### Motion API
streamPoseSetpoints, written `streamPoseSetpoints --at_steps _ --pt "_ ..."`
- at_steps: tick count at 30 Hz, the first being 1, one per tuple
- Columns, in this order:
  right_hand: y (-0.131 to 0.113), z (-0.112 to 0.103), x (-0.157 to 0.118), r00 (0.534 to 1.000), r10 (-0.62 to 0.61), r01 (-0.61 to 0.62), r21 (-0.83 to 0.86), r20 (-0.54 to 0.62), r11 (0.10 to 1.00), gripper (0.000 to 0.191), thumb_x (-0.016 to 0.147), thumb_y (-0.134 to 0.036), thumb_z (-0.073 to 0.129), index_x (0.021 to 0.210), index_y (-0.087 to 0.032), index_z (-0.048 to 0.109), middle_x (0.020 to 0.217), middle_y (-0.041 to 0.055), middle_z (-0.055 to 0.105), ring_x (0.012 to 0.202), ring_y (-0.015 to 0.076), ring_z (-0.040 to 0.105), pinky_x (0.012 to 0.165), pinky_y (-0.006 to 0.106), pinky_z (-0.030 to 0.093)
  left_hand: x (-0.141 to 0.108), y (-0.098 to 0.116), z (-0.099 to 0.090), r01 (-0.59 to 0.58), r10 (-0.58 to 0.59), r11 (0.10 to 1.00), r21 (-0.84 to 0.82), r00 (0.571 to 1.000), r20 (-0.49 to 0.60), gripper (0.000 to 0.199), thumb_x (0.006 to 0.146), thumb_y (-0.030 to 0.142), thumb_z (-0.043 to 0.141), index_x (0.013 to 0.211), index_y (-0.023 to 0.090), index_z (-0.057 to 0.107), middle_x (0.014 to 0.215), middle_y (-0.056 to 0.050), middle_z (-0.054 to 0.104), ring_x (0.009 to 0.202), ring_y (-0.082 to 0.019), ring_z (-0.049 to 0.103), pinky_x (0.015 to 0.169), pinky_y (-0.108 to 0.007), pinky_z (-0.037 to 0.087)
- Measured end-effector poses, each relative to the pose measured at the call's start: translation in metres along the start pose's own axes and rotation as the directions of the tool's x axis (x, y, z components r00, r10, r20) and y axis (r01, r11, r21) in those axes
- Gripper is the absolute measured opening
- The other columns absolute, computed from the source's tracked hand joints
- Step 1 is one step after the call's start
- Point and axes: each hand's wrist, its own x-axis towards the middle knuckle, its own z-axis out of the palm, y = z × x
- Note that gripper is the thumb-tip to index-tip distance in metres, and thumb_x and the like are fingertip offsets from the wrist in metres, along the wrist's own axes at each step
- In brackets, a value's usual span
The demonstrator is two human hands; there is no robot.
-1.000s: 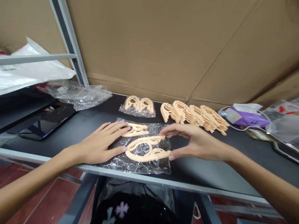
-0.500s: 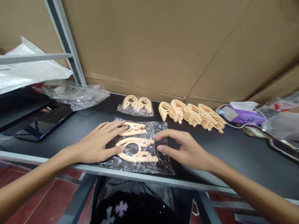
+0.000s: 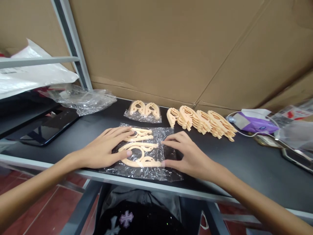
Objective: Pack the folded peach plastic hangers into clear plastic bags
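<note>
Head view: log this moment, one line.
left hand: on near cream piece | right hand: fingers at piece's right ends | clear plastic: under or around, unclear

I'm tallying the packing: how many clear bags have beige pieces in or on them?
2: the front bag under the left hand, and the rear bag near the cardboard. More could be hidden.

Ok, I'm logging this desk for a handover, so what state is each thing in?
Left hand: spread flat
Right hand: open, curved
Near bag: clear, wrinkled, flattened
Near cream pieces: lying flat, partly covered
Far cream pair: bagged, side by side
Loose cream pieces: unbagged, overlapping
Tissue pack: opened
Black glossy device: lying flat
White cable: loosely curved
</note>
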Motion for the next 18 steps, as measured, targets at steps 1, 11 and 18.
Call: streamPoseSetpoints --at_steps 1,11,18 --pt "0.001 0.001 0.002 0.999 0.012 -0.012 -0.005 0.03 1.0 0.05 0.083 -0.043 0.077 0.126 -0.02 0.067 0.123 0.012 0.062 0.115 0.0284 0.05 0.101 0.049 0.045 0.001 0.0 0.0 0.009 -0.009 1.0 -0.008 1.0 0.003 0.07 0.1 0.069 0.032 0.157 0.028 0.036 0.166 -0.002 0.027 0.152 -0.032 0.023 0.122 -0.053 0.022" --pt "-0.018 0.018 0.016 0.995 -0.002 0.017 -0.139 0.104 0.99 0.035 0.091 -0.043 0.067 0.119 -0.021 0.071 0.102 0.0091 0.058 0.097 0.0261 0.051 0.088 0.048 0.04 0.0 0.002 0.001 0.009 -0.01 0.999 0.035 1.0 0.021 0.081 0.096 0.073 0.037 0.159 0.022 0.032 0.167 -0.007 0.025 0.152 -0.035 0.022 0.121 -0.054 0.023" --pt "-0.021 0.019 0.019 0.994 0.014 -0.006 -0.08 0.106 0.997 0.055 0.083 -0.058 0.072 0.125 -0.021 0.069 0.106 0.0083 0.058 0.101 0.0265 0.051 0.09 0.046 0.038 0.0 -0.002 0.001 0.008 -0.008 1.0 -0.006 1.0 -0.001 0.079 0.095 0.073 0.04 0.157 0.024 0.035 0.166 -0.007 0.027 0.152 -0.034 0.023 0.121 -0.053 0.024"
